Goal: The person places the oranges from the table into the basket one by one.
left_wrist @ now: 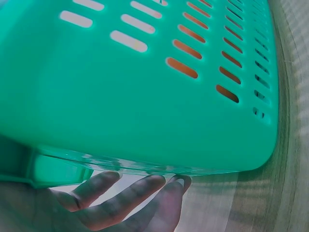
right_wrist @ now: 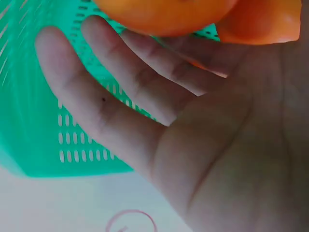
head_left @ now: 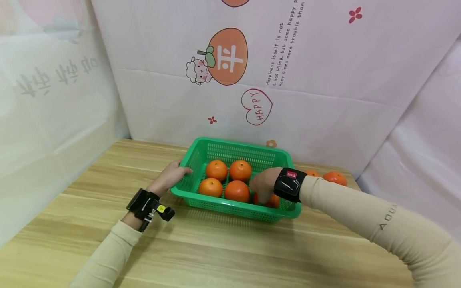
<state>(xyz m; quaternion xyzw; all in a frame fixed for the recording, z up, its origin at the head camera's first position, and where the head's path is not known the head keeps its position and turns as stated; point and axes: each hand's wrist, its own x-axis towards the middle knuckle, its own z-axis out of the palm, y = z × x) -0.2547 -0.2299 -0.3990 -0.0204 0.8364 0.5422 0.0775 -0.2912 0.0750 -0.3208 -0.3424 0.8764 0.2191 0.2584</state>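
Note:
A green plastic basket (head_left: 235,203) with slotted sides stands on the table, several smooth, round orange fruits (head_left: 237,191) inside it. My left hand (head_left: 170,175) holds the basket's left end, thumb over the rim. In the left wrist view, the fingers (left_wrist: 125,195) of that hand lie along the outside of the basket wall (left_wrist: 120,106). My right hand (head_left: 264,182) reaches down into the basket's right half, partly covering fruit (head_left: 272,201) there. Seen from the right wrist, its fingers (right_wrist: 116,113) are extended and spread, with an orange fruit (right_wrist: 169,14) right beside them.
More orange fruits (head_left: 335,178) sit on the table behind my right forearm, outside the basket. A printed cloth (head_left: 309,120) hangs close behind the basket, with further cloth at both sides. The wooden table (head_left: 216,248) extends in front of the basket.

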